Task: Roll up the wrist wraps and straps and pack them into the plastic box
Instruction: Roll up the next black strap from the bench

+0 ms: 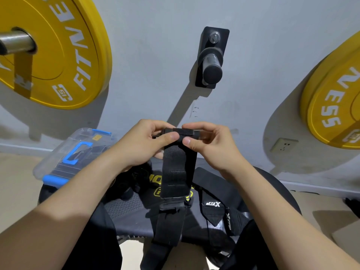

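Nearest the camera, the loose tail of a black strap (176, 172) is dangling down between the knees, well below the hands. Just past it, a dark worktop (126, 209) is being used as the laying-out spot. A black wrist wrap (213, 204) with a white logo is being kept on its right side, and a dark bundle (134, 178) is being half hidden under the left wrist, too murky to identify.

Higher up, the strap's top end is being gripped from both sides. It's being pinched by the left hand (140, 145), thumb and fingers (171, 136) curled onto the folded-over end, and matched by the right hand (212, 145) from the other side, with the thumb tips nearly touching.

Behind the left forearm, the clear plastic box (48, 162) with blue latches is being propped at the worktop's far left edge. The lid looks to be on, and something dark is showing through it.

Furthest back, two yellow weight plates (58, 45) are being carried on the grey wall (148, 55), one on each side. A black peg (212, 61) is mounted between them and a wall socket (283, 146) sits low on the right.
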